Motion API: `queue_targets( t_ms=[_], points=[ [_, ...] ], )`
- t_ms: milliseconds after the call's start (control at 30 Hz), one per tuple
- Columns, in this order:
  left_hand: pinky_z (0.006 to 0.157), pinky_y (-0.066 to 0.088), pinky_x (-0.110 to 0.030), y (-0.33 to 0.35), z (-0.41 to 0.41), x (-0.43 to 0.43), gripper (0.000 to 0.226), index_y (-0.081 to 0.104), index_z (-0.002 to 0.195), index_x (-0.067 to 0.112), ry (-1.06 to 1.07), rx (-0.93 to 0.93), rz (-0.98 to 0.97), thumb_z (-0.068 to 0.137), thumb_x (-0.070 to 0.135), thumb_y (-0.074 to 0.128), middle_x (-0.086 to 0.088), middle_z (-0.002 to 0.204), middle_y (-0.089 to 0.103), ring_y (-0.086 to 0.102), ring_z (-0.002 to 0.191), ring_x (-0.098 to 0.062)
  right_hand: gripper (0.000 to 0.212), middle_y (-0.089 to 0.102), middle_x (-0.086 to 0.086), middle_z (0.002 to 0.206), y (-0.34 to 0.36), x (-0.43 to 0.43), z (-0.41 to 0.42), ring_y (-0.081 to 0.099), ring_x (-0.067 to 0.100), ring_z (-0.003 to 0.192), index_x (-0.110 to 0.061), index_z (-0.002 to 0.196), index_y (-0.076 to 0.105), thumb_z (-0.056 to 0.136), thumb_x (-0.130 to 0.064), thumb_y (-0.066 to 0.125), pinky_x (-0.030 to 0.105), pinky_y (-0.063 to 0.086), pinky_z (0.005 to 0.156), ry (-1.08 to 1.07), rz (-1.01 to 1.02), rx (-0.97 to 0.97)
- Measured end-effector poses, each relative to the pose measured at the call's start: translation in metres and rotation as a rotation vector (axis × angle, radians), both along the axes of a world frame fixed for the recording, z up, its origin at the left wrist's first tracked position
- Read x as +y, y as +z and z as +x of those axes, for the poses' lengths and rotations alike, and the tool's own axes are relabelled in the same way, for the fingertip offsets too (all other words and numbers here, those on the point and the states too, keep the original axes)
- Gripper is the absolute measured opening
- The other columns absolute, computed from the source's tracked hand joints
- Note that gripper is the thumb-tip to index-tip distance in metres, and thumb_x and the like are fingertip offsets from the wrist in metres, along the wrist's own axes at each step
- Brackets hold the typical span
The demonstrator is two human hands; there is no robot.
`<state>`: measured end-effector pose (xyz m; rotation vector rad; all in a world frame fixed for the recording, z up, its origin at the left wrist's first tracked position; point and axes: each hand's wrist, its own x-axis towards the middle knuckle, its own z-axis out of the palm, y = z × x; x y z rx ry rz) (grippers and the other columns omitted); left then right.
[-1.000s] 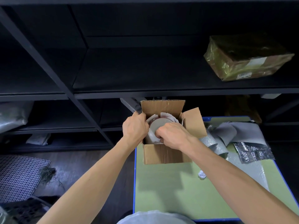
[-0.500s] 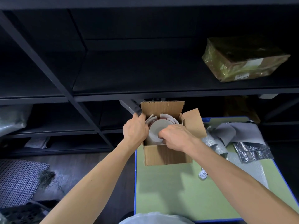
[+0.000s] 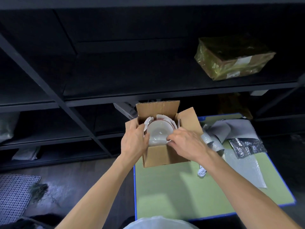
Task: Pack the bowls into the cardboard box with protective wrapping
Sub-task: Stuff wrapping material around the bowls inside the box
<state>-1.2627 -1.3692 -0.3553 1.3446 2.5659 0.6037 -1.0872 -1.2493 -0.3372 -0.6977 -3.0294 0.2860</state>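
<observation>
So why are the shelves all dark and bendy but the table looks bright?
Head view: light falls mainly on the green table and the cardboard box, leaving the shelves in deep shadow. The wide-angle lens bows the shelf rails. The white bowl and the wrapped parcel catch glare. A soft shadow lies on the table in front of the box.

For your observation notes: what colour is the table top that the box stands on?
The table top is light green, edged in blue; the head view shows it best.
</observation>
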Motion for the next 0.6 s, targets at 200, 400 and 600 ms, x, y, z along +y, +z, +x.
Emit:
queue_targets(
  t_ms=[200,400,600],
  points=[
    [0.06,0.051,-0.035,0.002,0.002,0.001,0.032,0.062,0.124,0.018,-0.013,0.02,0.015,0.099,0.035,0.049,-0.001,0.119,0.059,0.058,0.093,-0.022,0.024,0.064,-0.008,0.113,0.006,-0.012,0.014,0.051,0.018,0.112,-0.021,0.115,0.069,0.101,-0.027,0.051,0.035,0.051,0.081,-0.027,-0.049,0.099],
    [0.076,0.051,-0.039,0.008,0.021,-0.002,0.038,0.062,0.131,0.014,-0.036,0.033,0.142,0.096,0.027,0.056,-0.006,0.11,0.058,0.053,0.101,-0.023,0.021,0.062,-0.014,0.114,0.011,-0.016,0.039,0.05,0.014,0.111,-0.025,0.113,0.069,0.1,-0.024,0.052,0.034,0.052,0.077,-0.095,-0.077,0.182],
    [0.082,0.048,-0.044,0.019,0.078,0.002,0.024,0.069,0.115,0.009,-0.17,-0.023,0.277,0.094,0.017,0.061,-0.012,0.103,0.064,0.057,0.098,-0.033,0.015,0.066,-0.009,0.1,0.021,-0.016,0.074,0.058,0.019,0.098,-0.019,0.103,0.072,0.093,-0.012,0.064,0.026,0.047,0.071,-0.177,-0.072,0.28]
  ],
)
